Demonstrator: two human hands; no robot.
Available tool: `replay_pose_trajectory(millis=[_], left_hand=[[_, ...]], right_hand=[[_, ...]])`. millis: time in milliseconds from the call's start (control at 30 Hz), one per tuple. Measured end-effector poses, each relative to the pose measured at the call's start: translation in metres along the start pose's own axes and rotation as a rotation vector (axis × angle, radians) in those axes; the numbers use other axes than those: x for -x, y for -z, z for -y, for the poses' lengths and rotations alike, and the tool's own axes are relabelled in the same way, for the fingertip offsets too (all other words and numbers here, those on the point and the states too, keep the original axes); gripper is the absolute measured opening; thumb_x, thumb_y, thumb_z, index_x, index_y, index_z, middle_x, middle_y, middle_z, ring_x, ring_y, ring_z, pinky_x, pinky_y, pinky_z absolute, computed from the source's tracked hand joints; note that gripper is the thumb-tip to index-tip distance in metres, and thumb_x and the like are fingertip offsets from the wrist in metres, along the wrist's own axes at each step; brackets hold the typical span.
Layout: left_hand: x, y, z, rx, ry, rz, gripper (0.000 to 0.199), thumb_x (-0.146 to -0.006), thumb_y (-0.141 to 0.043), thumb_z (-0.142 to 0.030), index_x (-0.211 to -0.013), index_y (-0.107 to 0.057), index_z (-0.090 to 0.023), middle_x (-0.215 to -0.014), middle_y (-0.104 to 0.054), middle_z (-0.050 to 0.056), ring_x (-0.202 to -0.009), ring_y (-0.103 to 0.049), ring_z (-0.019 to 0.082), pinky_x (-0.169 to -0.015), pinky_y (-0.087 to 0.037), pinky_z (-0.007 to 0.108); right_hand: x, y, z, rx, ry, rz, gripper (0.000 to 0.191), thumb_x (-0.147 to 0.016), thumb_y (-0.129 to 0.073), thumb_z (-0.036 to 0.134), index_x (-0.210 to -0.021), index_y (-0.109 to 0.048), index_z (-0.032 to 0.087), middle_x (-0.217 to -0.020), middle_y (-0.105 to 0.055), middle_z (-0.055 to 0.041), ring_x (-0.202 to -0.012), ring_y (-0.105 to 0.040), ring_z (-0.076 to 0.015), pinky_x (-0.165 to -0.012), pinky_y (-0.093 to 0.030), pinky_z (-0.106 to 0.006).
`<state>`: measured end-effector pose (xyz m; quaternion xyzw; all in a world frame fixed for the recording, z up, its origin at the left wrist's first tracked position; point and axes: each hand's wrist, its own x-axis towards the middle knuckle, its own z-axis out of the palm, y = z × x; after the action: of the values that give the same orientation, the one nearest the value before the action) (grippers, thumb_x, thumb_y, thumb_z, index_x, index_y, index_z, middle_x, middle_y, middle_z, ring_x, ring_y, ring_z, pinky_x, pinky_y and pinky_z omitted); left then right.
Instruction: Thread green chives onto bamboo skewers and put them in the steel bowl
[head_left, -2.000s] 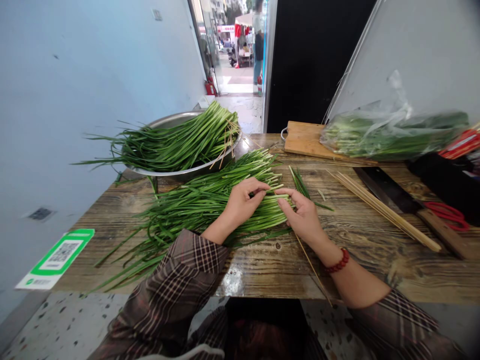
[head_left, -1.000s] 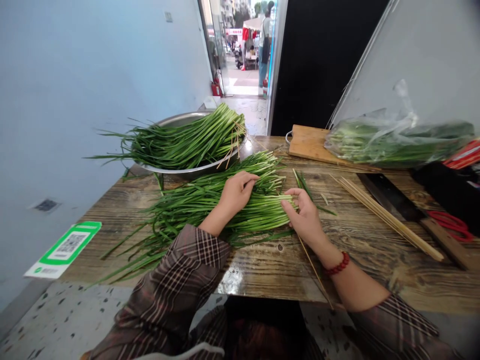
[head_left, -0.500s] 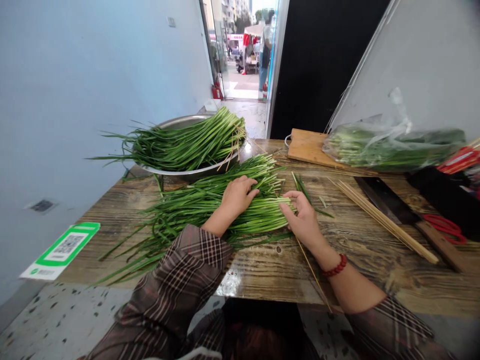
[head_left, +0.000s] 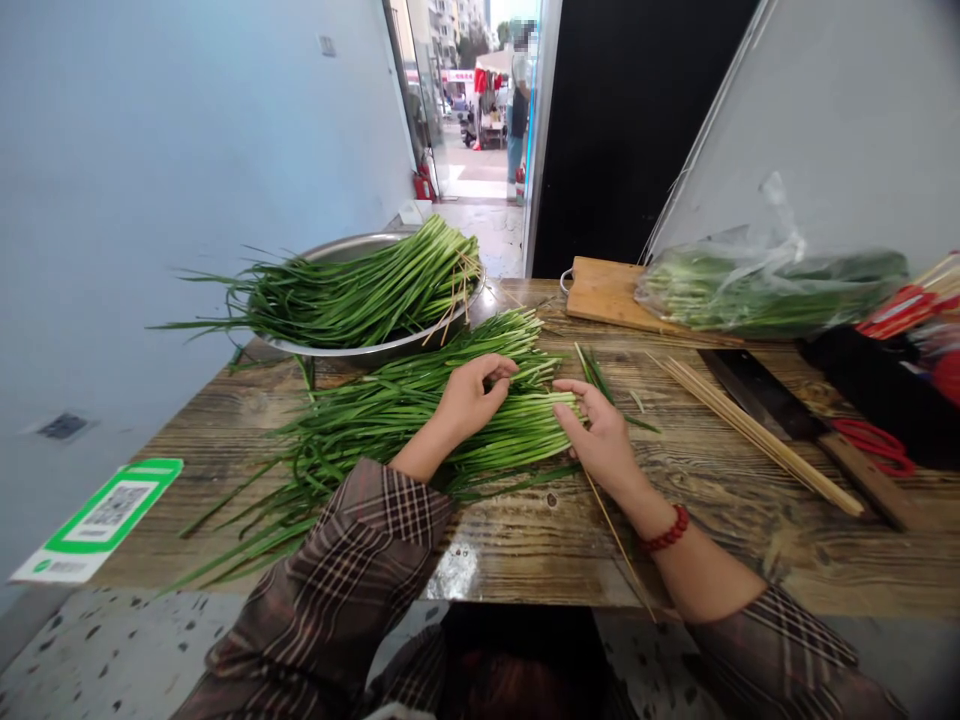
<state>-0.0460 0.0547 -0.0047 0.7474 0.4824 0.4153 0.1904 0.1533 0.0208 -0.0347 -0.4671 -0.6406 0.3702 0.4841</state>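
A loose heap of garlic chives (head_left: pixel 405 420) lies on the wooden table, pale stem ends to the right and green leaves trailing left. My left hand (head_left: pixel 471 400) is over the upper stems, fingers curved, with a gap between thumb and forefinger; nothing shows in its grasp. At the pale ends, my right hand (head_left: pixel 600 432) has its thumb and forefinger apart, touching or very near the stems. Below the right palm, a thin bamboo skewer (head_left: pixel 619 545) slants toward the table's front edge; its upper end is hidden.
A steel basin (head_left: pixel 360 350) holds more chives with skewers through their stems. Rightward lie bamboo skewers (head_left: pixel 765 430), a cleaver (head_left: pixel 806 430), red-handled scissors (head_left: pixel 874 445), a cutting board (head_left: pixel 604 290) and bagged chives (head_left: pixel 772 290). A QR-code card (head_left: pixel 105 520) sits at the left edge.
My left hand has lifted slightly off the stems, its fingers more curved. My right hand stays by the stem ends with its fingers a little further apart. The view has shifted slightly.
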Motion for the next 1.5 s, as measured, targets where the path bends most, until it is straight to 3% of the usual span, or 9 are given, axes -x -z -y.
replay_pose_trajectory(millis=[100, 200, 667, 1500], left_hand=[[0.002, 0.001, -0.007, 0.028, -0.013, 0.036, 0.022, -0.085, -0.055, -0.017, -0.098, -0.073, -0.016, -0.084, -0.069, 0.004, -0.078, -0.062, 0.014, -0.075, -0.049, 0.027], [0.002, 0.001, -0.011, 0.049, -0.018, 0.052, 0.017, -0.085, -0.06, -0.023, -0.091, -0.075, -0.017, -0.081, -0.069, 0.005, -0.077, -0.062, 0.015, -0.074, -0.049, 0.028], [0.004, -0.002, -0.019, 0.047, 0.002, 0.085, 0.018, -0.084, -0.06, -0.017, -0.091, -0.076, -0.016, -0.077, -0.068, 0.003, -0.074, -0.061, 0.014, -0.073, -0.046, 0.026], [0.006, -0.004, -0.017, 0.066, -0.039, 0.104, 0.019, -0.085, -0.059, -0.016, -0.094, -0.076, -0.019, -0.08, -0.068, 0.003, -0.076, -0.061, 0.014, -0.076, -0.048, 0.027]], right_hand=[[0.0, 0.002, 0.003, 0.029, -0.006, 0.013, 0.031, -0.088, -0.054, 0.039, -0.112, -0.062, 0.022, -0.089, -0.068, -0.0037, -0.068, -0.06, -0.0152, -0.056, -0.048, -0.026], [0.001, 0.003, 0.005, 0.044, -0.005, 0.011, 0.029, -0.088, -0.054, 0.038, -0.109, -0.064, 0.021, -0.089, -0.068, -0.0036, -0.068, -0.061, -0.0152, -0.055, -0.048, -0.026], [0.002, 0.002, 0.008, 0.036, 0.005, 0.02, 0.026, -0.088, -0.054, 0.036, -0.107, -0.064, 0.022, -0.09, -0.069, -0.0041, -0.078, -0.064, -0.0182, -0.059, -0.05, -0.027], [0.001, 0.003, 0.008, 0.044, -0.006, 0.027, 0.026, -0.087, -0.054, 0.035, -0.107, -0.065, 0.022, -0.089, -0.069, -0.0037, -0.079, -0.065, -0.0185, -0.058, -0.051, -0.027]])
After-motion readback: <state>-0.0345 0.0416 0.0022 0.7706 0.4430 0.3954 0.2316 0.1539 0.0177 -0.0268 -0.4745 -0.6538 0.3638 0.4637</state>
